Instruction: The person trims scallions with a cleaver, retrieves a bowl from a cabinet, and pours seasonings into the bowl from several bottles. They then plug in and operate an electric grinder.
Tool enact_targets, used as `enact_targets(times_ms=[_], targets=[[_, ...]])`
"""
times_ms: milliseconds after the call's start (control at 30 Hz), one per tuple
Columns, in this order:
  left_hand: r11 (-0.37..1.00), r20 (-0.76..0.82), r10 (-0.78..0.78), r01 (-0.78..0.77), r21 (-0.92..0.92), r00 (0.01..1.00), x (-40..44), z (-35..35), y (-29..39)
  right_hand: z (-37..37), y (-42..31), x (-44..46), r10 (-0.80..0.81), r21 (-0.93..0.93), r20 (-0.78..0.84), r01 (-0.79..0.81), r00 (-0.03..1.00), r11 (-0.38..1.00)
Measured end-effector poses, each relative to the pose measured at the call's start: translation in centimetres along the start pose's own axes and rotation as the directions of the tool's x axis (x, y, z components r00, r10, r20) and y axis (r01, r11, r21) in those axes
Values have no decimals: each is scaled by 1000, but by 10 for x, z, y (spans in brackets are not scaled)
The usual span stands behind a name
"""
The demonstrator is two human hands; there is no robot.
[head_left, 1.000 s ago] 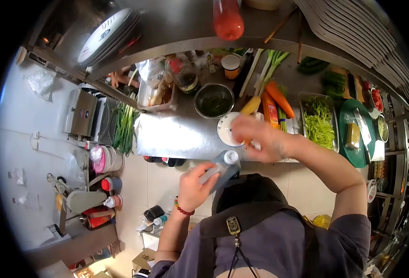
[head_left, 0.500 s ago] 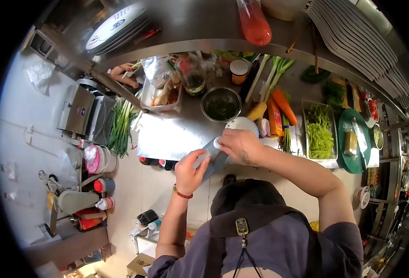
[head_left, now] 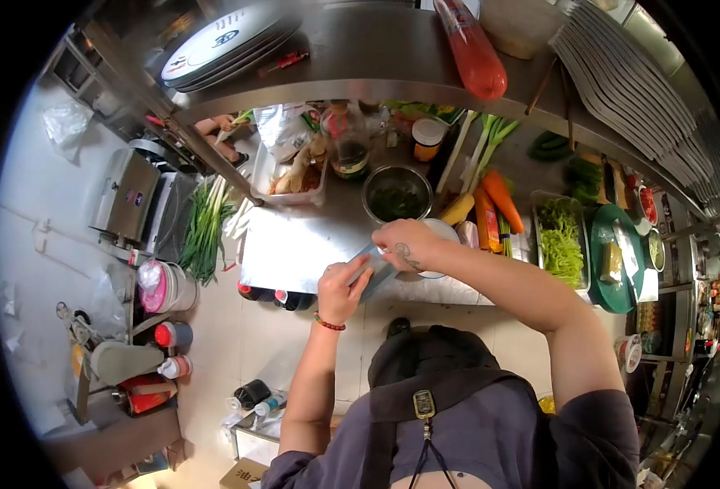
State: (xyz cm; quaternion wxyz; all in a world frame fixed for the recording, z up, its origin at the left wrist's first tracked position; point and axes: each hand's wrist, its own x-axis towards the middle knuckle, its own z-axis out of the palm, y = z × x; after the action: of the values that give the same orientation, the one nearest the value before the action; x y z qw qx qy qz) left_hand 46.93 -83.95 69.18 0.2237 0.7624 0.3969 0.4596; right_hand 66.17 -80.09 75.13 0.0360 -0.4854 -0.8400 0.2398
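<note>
My left hand (head_left: 343, 288) is wrapped round a clear bluish plastic bottle (head_left: 378, 275), which leans with its neck up and to the right. My right hand (head_left: 406, 244) closes over the bottle's neck end and hides the cap. Just behind that hand sits a white bowl (head_left: 444, 231), partly covered by it. A steel bowl (head_left: 396, 194) with dark green leaves in it stands farther back on the steel counter (head_left: 290, 253).
Carrots (head_left: 502, 200), a tray of sliced greens (head_left: 562, 236) and a green cutting board (head_left: 609, 287) with a knife lie to the right. A tray of ginger (head_left: 293, 186) stands back left. A shelf with plates (head_left: 223, 41) overhangs the counter. Another person's hand (head_left: 226, 122) shows behind.
The view has shifted slightly. My right hand has turned at the bottle's neck, so the white cap seen before is now covered. My left hand still grips the bottle.
</note>
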Motion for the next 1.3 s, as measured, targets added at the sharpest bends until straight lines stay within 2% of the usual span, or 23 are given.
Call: enact_targets(times_ms=[67, 100, 233, 300, 333, 400, 433, 500, 667, 733, 800, 833, 900, 933, 1000, 1033, 1067, 1100, 1133, 1167, 1200, 1267, 1300], targets=[[998, 56, -39, 36, 58, 998, 1, -2, 5, 8, 3, -2, -10, 19, -47, 10, 999, 1000], [998, 54, -34, 31, 55, 998, 0, -1, 3, 12, 4, -2, -24, 47, -100, 29, 995, 998], [1000, 23, 5, -6, 31, 1000, -1, -1, 0, 13, 5, -2, -25, 75, -142, 36, 990, 997], [1000, 33, 5, -6, 30, 999, -1, -1, 1, 7, 6, 0, 18, 76, -33, -15, 999, 997], [999, 33, 15, -17, 49, 999, -2, -1, 1, -3, 2, -2, 22, 71, -37, -20, 999, 997], [997, 30, 26, -28, 68, 999, -1, 0, -1, -30, -10, -6, -10, -150, 143, 31, 990, 988], [999, 41, 14, -15, 35, 999, -2, 0, -2, -30, -8, -3, -9, -149, 142, 30, 990, 988], [1000, 47, 1, -1, 0, 999, -2, 1, -4, -29, 0, 5, -104, -226, 235, 159, 966, 961], [999, 74, 46, -46, 4, 996, 3, -3, -3, -24, 3, 8, -113, -175, 269, 164, 956, 971], [1000, 72, -7, 7, 4, 997, 8, -4, -3, -25, 5, 9, -102, -166, 288, 155, 952, 974], [998, 74, -56, 56, 1, 996, 11, -5, -2, -22, 9, 8, -150, -248, 192, 196, 970, 949], [998, 101, -62, 62, -2, 993, 12, -7, -2, -18, 13, 6, -150, -246, 194, 196, 969, 949], [998, 122, -63, 64, -4, 991, 14, -5, -4, -14, 22, 2, -242, -49, -23, 241, 970, 969], [999, 99, -33, 32, 5, 995, 13, -2, -5, -14, 25, -2, -242, -49, -25, 241, 970, 969], [1000, 80, 4, -5, 14, 997, 11, 0, -7, -10, 28, -10, -124, 199, -136, 150, 983, 968], [999, 92, -7, 2, 53, 996, 11, -1, -4, -1, 27, -15, 37, 355, -205, 39, 978, 934], [996, 106, -19, 10, 91, 994, 12, -1, -2, 7, 24, -18, 42, 355, -209, 36, 977, 934], [996, 110, -16, 6, 88, 994, 12, -1, -2, 15, 21, -20, 250, 734, -173, -44, 953, 678], [996, 107, -14, 5, 86, 994, 12, -1, -2, 25, 19, -20, 414, 960, -51, -70, 909, 273], [996, 104, -13, 4, 85, 994, 13, -1, -3, 35, 19, -17, 450, 998, -62, 45, 891, 50], [996, 110, -10, 1, 85, 994, 13, -1, -3, 41, 24, -16, 453, 998, -64, 48, 889, 46], [998, 119, -21, 13, 65, 993, 13, -1, -4, 46, 26, -16, 527, 898, 96, 155, 844, -411], [998, 124, -20, 12, 65, 992, 13, -1, -4, 47, 29, -16, 529, 896, 96, 158, 843, -415]])
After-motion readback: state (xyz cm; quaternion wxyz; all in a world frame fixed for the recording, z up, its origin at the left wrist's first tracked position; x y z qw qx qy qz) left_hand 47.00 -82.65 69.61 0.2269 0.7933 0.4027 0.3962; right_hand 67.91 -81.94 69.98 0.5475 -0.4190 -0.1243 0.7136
